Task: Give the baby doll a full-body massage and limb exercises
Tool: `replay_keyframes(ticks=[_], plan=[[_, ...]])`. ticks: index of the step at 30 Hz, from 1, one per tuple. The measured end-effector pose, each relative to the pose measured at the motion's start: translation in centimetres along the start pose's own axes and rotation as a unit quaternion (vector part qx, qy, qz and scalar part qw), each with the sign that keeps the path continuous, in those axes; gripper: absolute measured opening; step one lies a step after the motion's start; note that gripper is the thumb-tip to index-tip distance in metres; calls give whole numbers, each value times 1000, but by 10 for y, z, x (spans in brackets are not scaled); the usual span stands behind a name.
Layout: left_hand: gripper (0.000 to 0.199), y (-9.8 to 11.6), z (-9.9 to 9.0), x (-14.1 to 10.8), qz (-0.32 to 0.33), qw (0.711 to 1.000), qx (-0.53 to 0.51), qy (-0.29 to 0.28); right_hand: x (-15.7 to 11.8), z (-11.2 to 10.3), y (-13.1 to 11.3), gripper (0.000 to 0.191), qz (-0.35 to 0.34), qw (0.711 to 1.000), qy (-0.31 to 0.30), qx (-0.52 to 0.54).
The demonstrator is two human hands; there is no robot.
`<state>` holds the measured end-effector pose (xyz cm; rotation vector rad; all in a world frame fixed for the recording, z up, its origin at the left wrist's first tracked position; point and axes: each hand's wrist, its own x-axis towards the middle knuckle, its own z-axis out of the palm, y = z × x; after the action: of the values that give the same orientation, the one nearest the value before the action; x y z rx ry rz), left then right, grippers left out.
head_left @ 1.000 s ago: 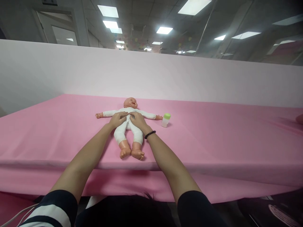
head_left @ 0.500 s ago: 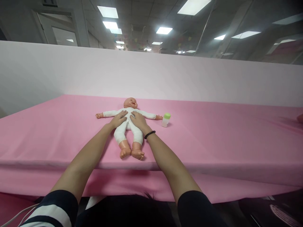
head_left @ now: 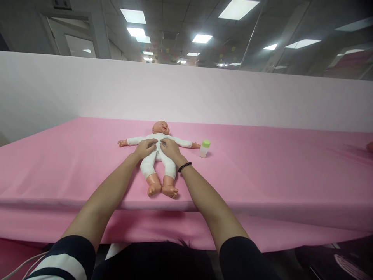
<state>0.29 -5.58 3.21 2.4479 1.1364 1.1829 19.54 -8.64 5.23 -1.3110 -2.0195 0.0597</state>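
A baby doll (head_left: 158,154) in a white bodysuit lies on its back, arms spread to both sides and bare feet toward me. On its torso rest both of my hands, side by side. My left hand (head_left: 144,147) touches the left of its belly, fingers bent inward and the thumb apart from them. Opposite it, my right hand (head_left: 171,148) is arched in the same way, its fingertips on the doll's front and a gap showing beside the thumb. Neither hand visibly holds anything. A black beaded bracelet (head_left: 184,166) circles my right wrist.
A small bottle with a green cap (head_left: 204,149) stands beside the doll's hand on the right. Pink cloth (head_left: 262,167) covers the table and hangs over its front edge. A white low wall (head_left: 204,97) rises behind, with glass above it.
The fingers of both hands have gone from lying flat on the doll's torso to bent and arched. The doll and the bottle have stayed in place.
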Motion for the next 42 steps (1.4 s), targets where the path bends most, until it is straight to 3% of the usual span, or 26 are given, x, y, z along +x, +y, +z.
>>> replay_keyframes(ticks=[8, 14, 20, 32, 42], plan=[[48, 1, -1, 1, -3, 1000, 4, -7, 3, 2, 1, 42, 13, 998, -51, 39], [54, -2, 2, 4, -6, 1000, -7, -20, 1, -7, -9, 40, 58, 996, -68, -7], [62, -8, 4, 4, -63, 997, 21, -27, -4, -13, -15, 36, 113, 989, -50, -81], [54, -3, 3, 2, -37, 999, 15, -11, -1, -5, -6, 29, 52, 998, -11, -23], [59, -12, 6, 4, -35, 998, -18, -45, 2, -2, -1, 40, 6, 997, -61, 37]])
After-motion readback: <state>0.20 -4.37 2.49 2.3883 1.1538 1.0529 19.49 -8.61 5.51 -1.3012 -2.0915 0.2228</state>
